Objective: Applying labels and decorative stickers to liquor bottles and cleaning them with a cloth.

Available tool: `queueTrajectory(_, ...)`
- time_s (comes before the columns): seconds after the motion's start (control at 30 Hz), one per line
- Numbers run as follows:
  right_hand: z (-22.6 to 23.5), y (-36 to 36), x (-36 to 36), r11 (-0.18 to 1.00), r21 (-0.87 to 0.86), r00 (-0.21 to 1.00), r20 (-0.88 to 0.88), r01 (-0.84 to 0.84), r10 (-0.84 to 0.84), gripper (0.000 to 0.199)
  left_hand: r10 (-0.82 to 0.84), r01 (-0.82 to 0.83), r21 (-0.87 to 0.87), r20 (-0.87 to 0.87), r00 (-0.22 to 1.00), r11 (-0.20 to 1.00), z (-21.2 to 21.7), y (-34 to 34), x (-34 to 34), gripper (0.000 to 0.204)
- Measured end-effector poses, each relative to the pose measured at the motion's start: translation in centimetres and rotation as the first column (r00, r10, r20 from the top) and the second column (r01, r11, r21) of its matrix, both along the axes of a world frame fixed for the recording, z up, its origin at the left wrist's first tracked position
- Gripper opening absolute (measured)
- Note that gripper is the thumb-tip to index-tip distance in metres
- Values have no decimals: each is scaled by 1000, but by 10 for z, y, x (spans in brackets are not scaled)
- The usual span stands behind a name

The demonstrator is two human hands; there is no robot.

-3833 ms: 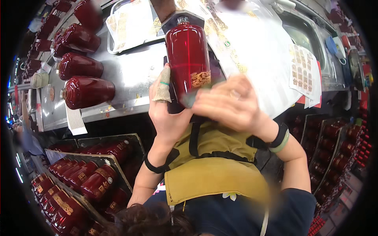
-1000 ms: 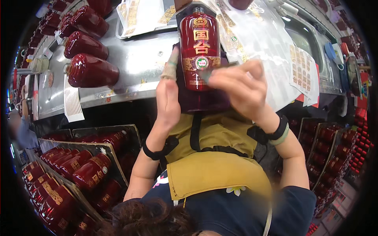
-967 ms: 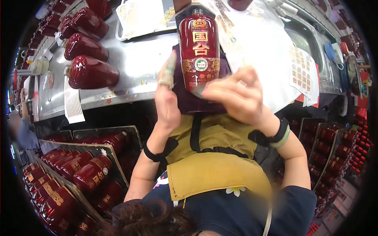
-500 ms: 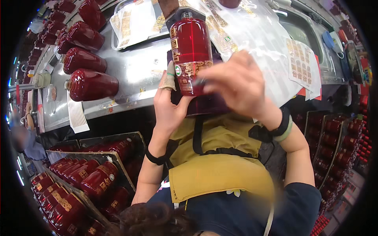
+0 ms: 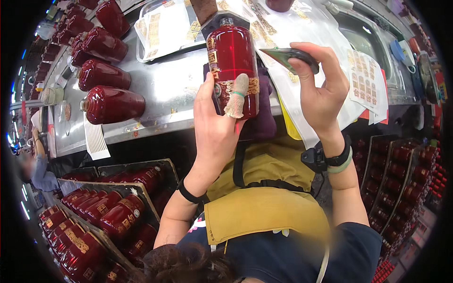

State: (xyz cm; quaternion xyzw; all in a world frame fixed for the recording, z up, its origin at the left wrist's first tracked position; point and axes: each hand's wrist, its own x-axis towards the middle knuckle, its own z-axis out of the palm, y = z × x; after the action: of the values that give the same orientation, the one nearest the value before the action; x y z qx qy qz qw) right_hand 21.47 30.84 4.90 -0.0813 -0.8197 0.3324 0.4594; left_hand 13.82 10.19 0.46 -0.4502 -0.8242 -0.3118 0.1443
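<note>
Glossy dark-red bottle with a clear neck (image 5: pixel 232 52): lower end in the grip of the left hand (image 5: pixel 214 134), neck pointing away from the person. The right hand (image 5: pixel 326 89) is to the right of it, apart from the glass.

Appearance: gold label pieces run down the left flank; an ornate gold band crosses the lower part, partly covered by the hand. Thin bright-red lines of light cross on the body.

Left grip: wrapped on the bottle, bare fingertips at its left side, one digit in a pale knit sleeve with a green tie (image 5: pixel 237 96) laid over the front. Right grip: thumb and fingers pinch a flat, dark-green pointed blade (image 5: pixel 289 57), tip toward the bottle.

Beneath the bottle: folded purple cloth (image 5: pixel 267 106). Past the neck: dark angular block (image 5: pixel 238 21), near-touching or touching; cannot tell.

Table edge: striped paper strip (image 5: pixel 96 139) hanging over the shiny metal table (image 5: pixel 163 96). On the left, a row of plain red bottles (image 5: pixel 115 104), necks leftward. Right side: white sheet of gold labels (image 5: pixel 363 78). Farther: pale-rimmed tray (image 5: pixel 138 53) bearing label sheets; metal basin (image 5: pixel 361 35) at upper right.
</note>
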Motion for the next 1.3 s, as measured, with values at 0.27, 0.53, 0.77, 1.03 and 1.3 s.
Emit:
queueTrajectory(0.27, -8, -19, -7, 909, 388, 988, 74, -154, 136, 23, -77, 29, 221, 210, 975, 975, -11, -6, -6, 89)
queueTrajectory(0.53, 0, -12, 8, 984, -9, 975, 131, -177, 177, 27, -93, 76, 93, 205, 974, 993, -3, -9, -6, 92)
queueTrajectory(0.77, -4, 2, -7, 1000, -18, 1000, -11, -18, 18, 18, 15, -4, -167, 67, 998, 986, 17, 10, 10, 83)
queueTrajectory(1.03, -8, -3, -11, 1000, -21, 1000, 3, 0, 0, 21, -41, -8, 104, 462, 886, 995, 13, 5, 2, 85)
queueTrajectory(1.3, -18, 1, -9, 999, -25, 998, -51, -25, 23, 20, -22, 32, -123, 84, 996, 992, 9, 6, 6, 65)
